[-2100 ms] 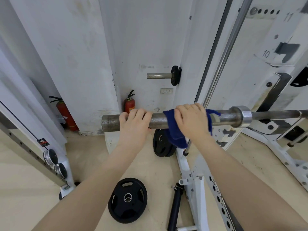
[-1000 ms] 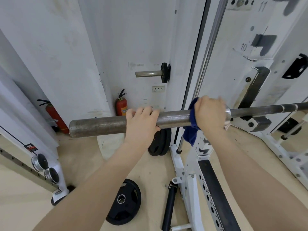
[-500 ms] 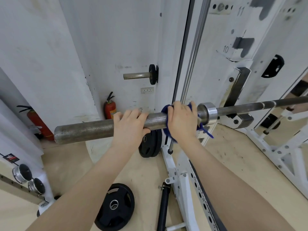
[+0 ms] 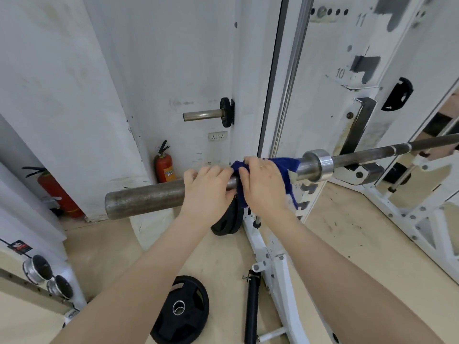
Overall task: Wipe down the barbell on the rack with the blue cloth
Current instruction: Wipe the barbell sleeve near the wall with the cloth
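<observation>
The steel barbell (image 4: 149, 197) lies across the white rack (image 4: 280, 281), its thick sleeve pointing left and its thin shaft running off to the right past a shiny collar (image 4: 319, 165). My left hand (image 4: 207, 192) grips the sleeve from above. Right beside it, my right hand (image 4: 264, 186) holds the blue cloth (image 4: 289, 165) wrapped round the sleeve, just left of the collar. Part of the cloth hangs below the bar.
Black weight plates lie on the floor (image 4: 181, 310) and lean against the rack base (image 4: 227, 219). Two red fire extinguishers (image 4: 164, 165) stand by the white wall. A plate peg (image 4: 206, 114) sticks out of the wall. A black bar (image 4: 251, 309) lies on the floor.
My right hand with the cloth slid left along the sleeve, away from the collar, until it met my left hand. The left hand kept its grip on the sleeve.
</observation>
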Tool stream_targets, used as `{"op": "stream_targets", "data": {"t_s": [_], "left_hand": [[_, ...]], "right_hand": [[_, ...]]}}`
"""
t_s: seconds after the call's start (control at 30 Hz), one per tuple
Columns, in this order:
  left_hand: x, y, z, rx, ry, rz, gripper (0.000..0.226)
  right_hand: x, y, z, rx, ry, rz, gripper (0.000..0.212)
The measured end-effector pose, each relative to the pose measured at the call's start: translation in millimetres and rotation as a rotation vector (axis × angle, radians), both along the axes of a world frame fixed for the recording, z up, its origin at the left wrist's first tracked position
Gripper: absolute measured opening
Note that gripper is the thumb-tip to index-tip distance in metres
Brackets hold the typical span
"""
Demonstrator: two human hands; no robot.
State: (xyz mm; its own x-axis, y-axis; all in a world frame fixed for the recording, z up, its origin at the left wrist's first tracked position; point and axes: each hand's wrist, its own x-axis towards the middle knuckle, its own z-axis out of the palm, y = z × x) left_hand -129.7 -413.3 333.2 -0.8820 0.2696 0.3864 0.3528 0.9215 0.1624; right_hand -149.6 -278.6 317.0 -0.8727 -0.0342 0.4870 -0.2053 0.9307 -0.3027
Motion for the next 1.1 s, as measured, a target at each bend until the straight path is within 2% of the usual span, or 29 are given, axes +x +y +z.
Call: {"op": "stream_targets", "data": {"t_s": [0.1,0.2,0.3,0.33,0.4,0.43,0.5,0.57,0.63,0.7,0.77,0.83,0.9,0.97,1.03,1.1], "left_hand": [[6,-32,4,0.042,-0.020,-0.065,0.040],[11,-70,10,0.149,0.034,-0.011,0.036],[13,-111,11,0.229,0.045,0.037,0.024],[14,-124,9,0.240,0.053,0.046,0.020],[16,-149,3,0.279,0.040,0.094,0.018],[18,-160,0,0.317,0.019,0.112,0.020],[22,-176,-4,0.455,-0.067,0.094,0.025],[26,-187,-9,0.660,-0.235,0.032,0.033],[28,-194,-15,0.789,-0.348,-0.035,0.044],[29,-198,-19,0.896,-0.385,-0.081,0.047],[28,-201,-21,0.984,-0.401,-0.087,0.048],[27,-201,-22,1.017,-0.395,-0.083,0.047],[26,-200,-23,1.037,-0.370,-0.090,0.047],[27,-200,-23,1.041,-0.343,-0.099,0.042],[29,-204,-22,1.049,-0.374,-0.129,0.041],[28,-212,-25,1.067,-0.447,-0.182,0.039]], "right_hand": [[-6,16,4,0.016,-0.019,-0.055,0.031],[-3,1,11,-0.040,0.050,-0.172,0.038],[7,-54,7,0.061,0.156,-0.077,0.022],[8,-72,4,0.100,0.133,-0.035,0.022],[12,-108,1,0.139,-0.022,0.013,0.045],[14,-119,-2,0.131,-0.035,0.052,0.050],[18,-129,-3,0.088,0.007,0.180,0.047],[19,-124,5,0.111,-0.018,0.210,0.043],[13,-111,9,0.111,-0.046,0.058,0.036],[12,-111,14,0.066,-0.020,-0.102,0.032],[13,-135,12,0.105,0.046,-0.084,0.027],[18,-174,6,0.197,0.037,-0.019,0.033],[24,-203,3,0.184,0.023,0.032,0.040],[26,-209,3,0.202,0.059,0.150,0.037],[22,-194,8,0.250,-0.026,0.214,0.039],[15,-183,15,0.209,-0.096,0.085,0.039]]}}
